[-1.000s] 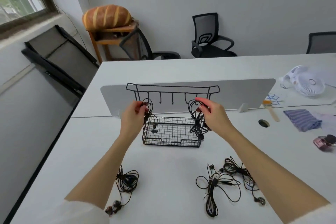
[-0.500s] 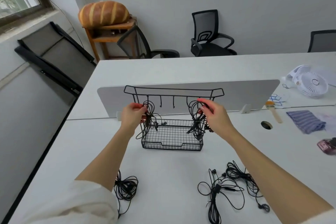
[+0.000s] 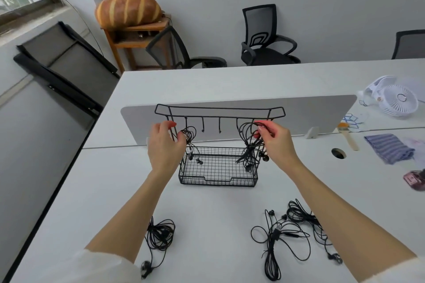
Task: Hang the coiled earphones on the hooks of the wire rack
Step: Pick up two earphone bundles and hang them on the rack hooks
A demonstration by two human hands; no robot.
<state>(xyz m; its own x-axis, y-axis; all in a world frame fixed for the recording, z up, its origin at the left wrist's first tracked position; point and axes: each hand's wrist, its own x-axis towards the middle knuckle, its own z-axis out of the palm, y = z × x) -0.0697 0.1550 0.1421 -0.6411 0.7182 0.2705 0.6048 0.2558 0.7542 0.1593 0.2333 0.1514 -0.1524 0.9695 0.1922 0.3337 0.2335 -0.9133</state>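
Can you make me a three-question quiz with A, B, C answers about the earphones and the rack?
1. Where does the fan sit?
A. far right of the table
B. inside the basket
C. on a chair

2. How many earphone bundles lie on the table near the person?
A. one
B. three
C. six

3. What are the hands doing?
A. resting flat
B. each holding earphones at the rack
C. lifting the rack

Answers:
1 A, it sits past the divider at the right.
2 B, one bundle on the left, two on the right.
3 B, the left hand and right hand pinch cords by the hooks.
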